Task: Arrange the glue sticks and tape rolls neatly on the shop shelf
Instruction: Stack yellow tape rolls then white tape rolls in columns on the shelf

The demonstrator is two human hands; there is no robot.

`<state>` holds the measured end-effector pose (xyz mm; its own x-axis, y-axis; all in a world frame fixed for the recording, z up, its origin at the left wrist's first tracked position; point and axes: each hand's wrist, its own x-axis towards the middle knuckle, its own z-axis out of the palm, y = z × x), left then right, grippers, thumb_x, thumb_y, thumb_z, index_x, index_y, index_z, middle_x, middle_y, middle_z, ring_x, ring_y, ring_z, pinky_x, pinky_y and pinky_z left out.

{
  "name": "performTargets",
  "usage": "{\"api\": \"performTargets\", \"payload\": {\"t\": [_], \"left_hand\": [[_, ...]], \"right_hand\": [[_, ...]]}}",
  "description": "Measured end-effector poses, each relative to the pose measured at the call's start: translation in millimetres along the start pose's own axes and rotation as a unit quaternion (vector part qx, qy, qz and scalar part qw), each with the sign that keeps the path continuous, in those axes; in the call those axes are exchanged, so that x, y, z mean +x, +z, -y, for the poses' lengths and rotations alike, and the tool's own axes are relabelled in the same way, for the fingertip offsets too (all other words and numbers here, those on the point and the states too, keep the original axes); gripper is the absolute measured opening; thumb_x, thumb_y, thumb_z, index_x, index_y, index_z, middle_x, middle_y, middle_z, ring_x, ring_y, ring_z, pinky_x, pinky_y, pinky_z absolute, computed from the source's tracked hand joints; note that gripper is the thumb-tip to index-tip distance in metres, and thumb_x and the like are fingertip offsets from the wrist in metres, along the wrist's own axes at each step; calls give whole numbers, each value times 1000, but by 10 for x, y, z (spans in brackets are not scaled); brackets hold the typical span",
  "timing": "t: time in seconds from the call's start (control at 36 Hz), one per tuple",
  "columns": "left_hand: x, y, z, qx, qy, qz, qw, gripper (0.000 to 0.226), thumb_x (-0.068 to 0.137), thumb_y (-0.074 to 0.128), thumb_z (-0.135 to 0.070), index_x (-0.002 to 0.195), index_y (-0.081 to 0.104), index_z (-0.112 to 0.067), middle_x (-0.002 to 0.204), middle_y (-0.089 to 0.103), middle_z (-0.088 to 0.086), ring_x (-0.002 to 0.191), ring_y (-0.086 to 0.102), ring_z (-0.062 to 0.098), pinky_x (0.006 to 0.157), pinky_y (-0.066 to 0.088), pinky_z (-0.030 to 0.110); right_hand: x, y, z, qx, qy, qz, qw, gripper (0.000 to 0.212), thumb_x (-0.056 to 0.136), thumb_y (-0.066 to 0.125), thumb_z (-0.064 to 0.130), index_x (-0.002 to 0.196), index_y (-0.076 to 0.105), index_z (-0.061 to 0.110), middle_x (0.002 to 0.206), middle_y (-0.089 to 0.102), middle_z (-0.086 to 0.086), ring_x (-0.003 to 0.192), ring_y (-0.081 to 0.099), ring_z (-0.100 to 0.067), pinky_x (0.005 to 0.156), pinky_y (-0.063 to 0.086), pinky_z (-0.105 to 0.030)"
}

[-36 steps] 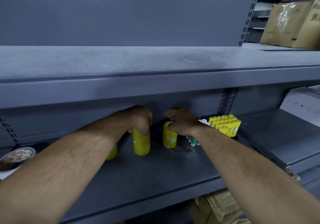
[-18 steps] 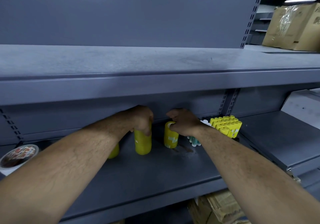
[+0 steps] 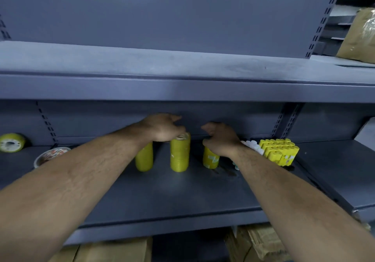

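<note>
- the middle tape stack (image 3: 180, 154) stands upright on the shelf (image 3: 182, 196), in a row with a second yellow stack (image 3: 144, 157) to its left and a shorter yellow roll (image 3: 211, 159) to its right, all apart from one another.
- a second ago the left grip (image 3: 162, 127) was wrapped over the top of that middle stack. now it has loosened, thumb out and fingers slack, and the stack's top end shows just under it.
- i read that as the stack being set down and released, so this piece of the row looks done.
- the right grip (image 3: 221, 138) stays curled over the top of the shorter roll and holds it in about the same spot as before. i judge that roll is the one yet to be squared up.
- the yellow glue sticks (image 3: 280, 152) sit packed together further right, with white-capped sticks (image 3: 252, 146) just beside them.
- a lone tape roll (image 3: 12, 142) has come into view at the far left, well apart from the row and likely yet to be brought in.
- hard to read: the left forearm covers part of the second stack, and the right wrist hides most of the white-capped sticks.
- i cannot tell whether the left fingertips touch the middle stack's top.
- a patterned round thing (image 3: 50, 154) near the lone roll is too blurred to name.
</note>
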<state>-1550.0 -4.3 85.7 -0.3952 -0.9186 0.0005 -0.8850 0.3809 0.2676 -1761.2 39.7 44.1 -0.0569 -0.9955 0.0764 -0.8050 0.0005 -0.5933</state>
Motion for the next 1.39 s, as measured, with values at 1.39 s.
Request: {"api": "performTargets", "payload": {"t": [1.39], "left_hand": [[-4148,-562,4935,30,-301,-51,952,64,102,21,-44,160,5,-21,167,3,-3,153,-2,12,124,-2,38]], "right_hand": [[-728,4011,4676,-171,-297,187,921,70,95,56,50,156,33,25,165,22,1,152,19,-18,121,25,-36]]}}
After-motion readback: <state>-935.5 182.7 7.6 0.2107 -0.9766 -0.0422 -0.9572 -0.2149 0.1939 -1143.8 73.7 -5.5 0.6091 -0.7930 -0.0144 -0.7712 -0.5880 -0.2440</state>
